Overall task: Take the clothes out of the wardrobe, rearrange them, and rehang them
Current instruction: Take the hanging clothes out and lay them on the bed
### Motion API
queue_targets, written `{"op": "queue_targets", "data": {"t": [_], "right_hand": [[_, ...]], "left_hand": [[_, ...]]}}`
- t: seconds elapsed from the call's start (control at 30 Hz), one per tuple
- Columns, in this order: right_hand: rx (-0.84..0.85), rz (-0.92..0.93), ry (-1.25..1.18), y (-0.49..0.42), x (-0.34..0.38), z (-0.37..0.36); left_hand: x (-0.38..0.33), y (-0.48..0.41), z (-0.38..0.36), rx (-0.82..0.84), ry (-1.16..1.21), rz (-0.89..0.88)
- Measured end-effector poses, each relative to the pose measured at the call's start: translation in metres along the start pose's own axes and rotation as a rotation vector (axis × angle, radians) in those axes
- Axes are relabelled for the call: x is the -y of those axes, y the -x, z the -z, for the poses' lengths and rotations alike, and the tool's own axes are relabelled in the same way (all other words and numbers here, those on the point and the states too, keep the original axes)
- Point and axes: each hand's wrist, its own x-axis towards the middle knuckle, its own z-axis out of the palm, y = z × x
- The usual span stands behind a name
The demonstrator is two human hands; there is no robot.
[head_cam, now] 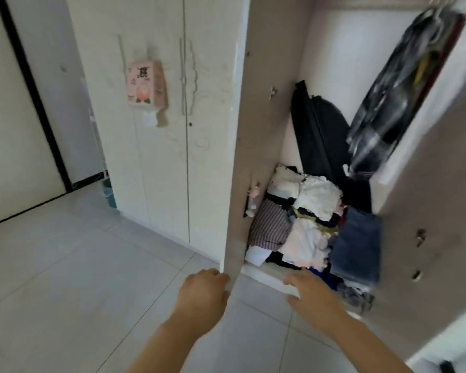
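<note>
Pale floor tiles (78,265) run up to a white wardrobe; far to the left of both hands its closed doors (159,157) carry a pink tissue pack (145,84), and a blue bin (109,193) stands at their foot.

At bottom centre the left hand (203,292) meets the free edge of the left door leaf (242,157). Its fingers curl round that edge with the tips hidden behind it, probably to hold the leaf swung out so the opening is clear.

Just to the right, the right hand (312,294) hovers with its fingers spread and relaxed, holding nothing. It is at the bottom sill (264,275), short of the clothes. Directly beyond its fingertips lies the clothes pile (307,224), heaped on the wardrobe floor. A striped garment (269,227) sits toward the left-hand side, and folded jeans (357,243) hang over the sill to the right of the fingers.

Above and behind the pile a black case (318,135) leans on the back wall. Higher and to the right, well above the fingers, the hanging clothes (388,98) in clear plastic slant from the rail. The right door leaf (428,211) closes off that side.

Open room lies between the two leaves and above the pile. Reaching up for the hangers looks free, though the overhanging jeans could slide off if brushed.
</note>
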Motion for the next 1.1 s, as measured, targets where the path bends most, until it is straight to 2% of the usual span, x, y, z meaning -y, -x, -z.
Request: {"op": "queue_targets", "data": {"t": [0.17, 0.4, 0.53, 0.73, 1.1], "right_hand": [[-0.110, -0.128, 0.026, -0.035, -0.068, 0.037], [-0.316, -0.227, -0.001, -0.103, -0.136, 0.082], [-0.312, -0.295, 0.013, -0.136, -0.159, 0.124], [-0.326, -0.362, 0.106, -0.190, -0.196, 0.194], [-0.558, -0.115, 0.152, -0.334, -0.312, 0.317]], "left_hand": [[-0.058, -0.100, -0.005, 0.013, 0.014, -0.258], [-0.111, -0.233, 0.003, -0.001, 0.009, -0.518], [-0.137, -0.305, 0.019, -0.030, 0.063, -0.627], [-0.180, -0.404, 0.033, -0.078, 0.218, -0.667], [-0.279, -0.588, 0.074, -0.318, 0.314, -0.641]]}}
